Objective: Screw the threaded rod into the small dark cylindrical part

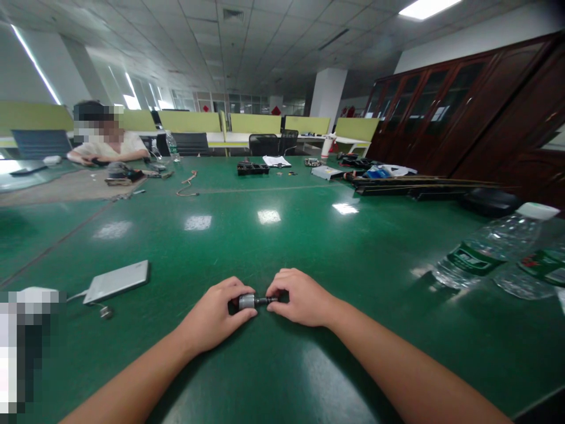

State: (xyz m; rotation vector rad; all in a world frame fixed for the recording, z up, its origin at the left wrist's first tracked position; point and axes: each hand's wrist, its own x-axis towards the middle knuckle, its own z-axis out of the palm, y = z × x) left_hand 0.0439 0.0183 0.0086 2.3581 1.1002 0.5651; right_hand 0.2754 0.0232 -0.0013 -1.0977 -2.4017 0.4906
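Note:
A small silver cylinder with a thin dark shaft (248, 301) lies sideways at the front middle of the green table (247, 253), looking much like a small motor. My left hand (215, 311) has its thumb and fingers closed round the silver body, whose left end is partly hidden. At the other end, my right hand (302, 297) pinches the tip of the dark shaft between thumb and fingers. Both hands are low, at the tabletop. A narrow stretch of shaft shows between them.
To the left lie a white power bank (117, 282) with a cable and a small metal piece (106, 312). Clear water bottles (479, 256) stand at right. Farther back are a black tray (253, 169), dark rails (397, 188) and a seated person (108, 144).

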